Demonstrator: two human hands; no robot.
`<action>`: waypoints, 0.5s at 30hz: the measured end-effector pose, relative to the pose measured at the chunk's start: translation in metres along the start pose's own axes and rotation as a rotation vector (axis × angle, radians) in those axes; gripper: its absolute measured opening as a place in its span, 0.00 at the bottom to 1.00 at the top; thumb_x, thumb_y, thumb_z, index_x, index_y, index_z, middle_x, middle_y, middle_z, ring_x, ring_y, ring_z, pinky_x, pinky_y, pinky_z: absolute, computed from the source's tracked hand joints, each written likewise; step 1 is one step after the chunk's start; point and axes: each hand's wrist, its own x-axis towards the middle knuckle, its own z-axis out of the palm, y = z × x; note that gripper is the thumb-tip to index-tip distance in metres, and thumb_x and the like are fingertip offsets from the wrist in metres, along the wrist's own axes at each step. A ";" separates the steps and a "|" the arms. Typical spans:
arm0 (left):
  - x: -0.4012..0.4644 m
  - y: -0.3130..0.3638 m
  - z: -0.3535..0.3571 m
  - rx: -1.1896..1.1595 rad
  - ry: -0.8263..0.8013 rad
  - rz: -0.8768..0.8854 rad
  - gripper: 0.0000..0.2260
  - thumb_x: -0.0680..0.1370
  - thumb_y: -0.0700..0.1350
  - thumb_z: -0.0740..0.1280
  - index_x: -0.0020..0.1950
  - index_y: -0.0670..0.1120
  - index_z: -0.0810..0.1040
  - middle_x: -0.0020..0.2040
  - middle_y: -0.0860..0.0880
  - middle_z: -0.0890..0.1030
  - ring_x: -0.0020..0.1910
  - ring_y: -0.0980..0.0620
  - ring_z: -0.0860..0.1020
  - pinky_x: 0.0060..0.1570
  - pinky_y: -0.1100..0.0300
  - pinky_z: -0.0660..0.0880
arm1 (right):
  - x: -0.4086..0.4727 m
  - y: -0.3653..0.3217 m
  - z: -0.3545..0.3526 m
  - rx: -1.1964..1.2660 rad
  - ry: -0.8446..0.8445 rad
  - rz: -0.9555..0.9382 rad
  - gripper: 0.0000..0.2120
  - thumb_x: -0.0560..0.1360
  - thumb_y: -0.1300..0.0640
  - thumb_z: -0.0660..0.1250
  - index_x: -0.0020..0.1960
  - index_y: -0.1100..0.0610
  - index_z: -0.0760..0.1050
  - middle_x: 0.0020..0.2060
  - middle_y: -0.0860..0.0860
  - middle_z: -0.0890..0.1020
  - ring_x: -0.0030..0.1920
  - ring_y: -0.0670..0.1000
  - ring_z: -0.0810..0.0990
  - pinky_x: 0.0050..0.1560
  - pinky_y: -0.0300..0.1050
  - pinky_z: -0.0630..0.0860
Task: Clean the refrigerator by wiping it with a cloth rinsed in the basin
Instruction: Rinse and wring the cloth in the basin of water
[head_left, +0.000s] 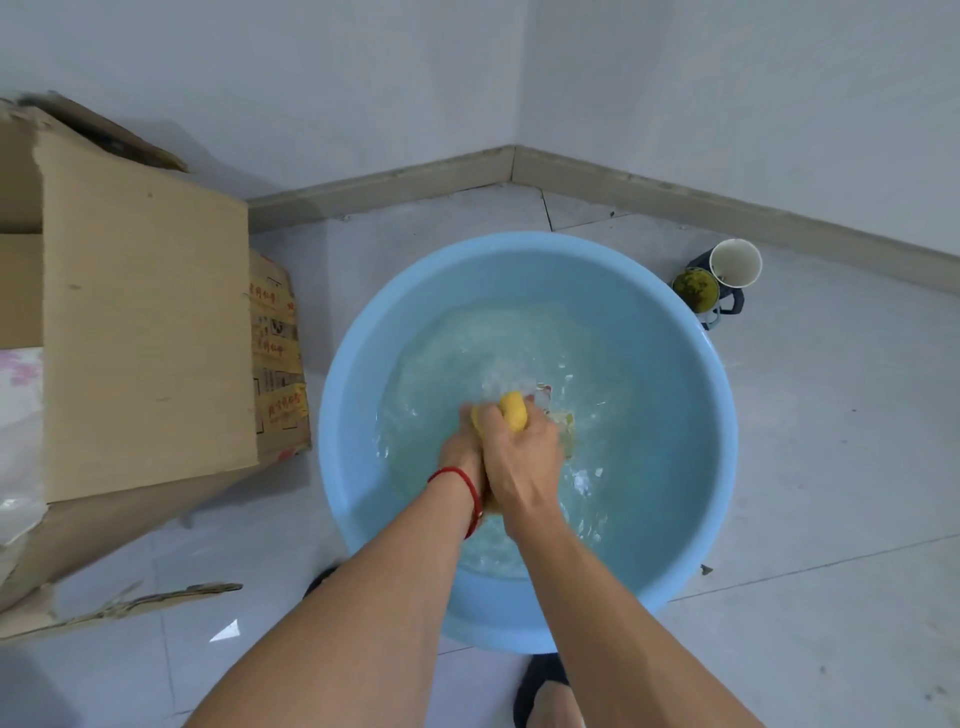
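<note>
A round light-blue basin (675, 364) stands on the tiled floor, part filled with rippling, splashing water. Over its middle, both hands clamp a yellow cloth (513, 410). My right hand (524, 457) wraps around the cloth from the right, and a yellow bulge pokes out above its fingers. My left hand (460, 457), with a red string on the wrist, presses against the right hand and grips the same cloth lower down. More of the cloth trails in the water to the right of the hands. No refrigerator is in view.
A large open cardboard box (140, 322) stands to the left of the basin, with a torn flap on the floor. Two cups (719, 280) sit near the wall at the right. A slippered foot (545, 691) is below the basin. The room corner lies behind.
</note>
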 end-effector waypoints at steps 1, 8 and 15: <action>-0.008 0.004 0.000 0.034 0.003 0.000 0.30 0.67 0.70 0.61 0.45 0.44 0.83 0.48 0.42 0.86 0.53 0.40 0.84 0.60 0.38 0.79 | 0.007 -0.001 0.000 -0.057 0.005 -0.045 0.14 0.74 0.47 0.70 0.35 0.55 0.74 0.29 0.48 0.78 0.37 0.56 0.76 0.41 0.48 0.76; -0.041 0.007 -0.014 0.356 0.167 0.161 0.23 0.80 0.64 0.59 0.49 0.44 0.78 0.54 0.35 0.82 0.49 0.37 0.84 0.42 0.39 0.84 | 0.042 0.003 -0.009 -0.870 0.072 -0.401 0.19 0.82 0.42 0.56 0.56 0.57 0.73 0.53 0.59 0.77 0.56 0.63 0.76 0.49 0.57 0.77; -0.027 0.014 -0.013 -0.049 0.100 -0.045 0.18 0.80 0.61 0.55 0.62 0.52 0.74 0.61 0.43 0.78 0.57 0.38 0.80 0.41 0.35 0.82 | 0.020 0.021 -0.011 -0.799 0.104 -0.211 0.25 0.73 0.41 0.50 0.65 0.48 0.72 0.61 0.56 0.74 0.64 0.61 0.71 0.66 0.63 0.65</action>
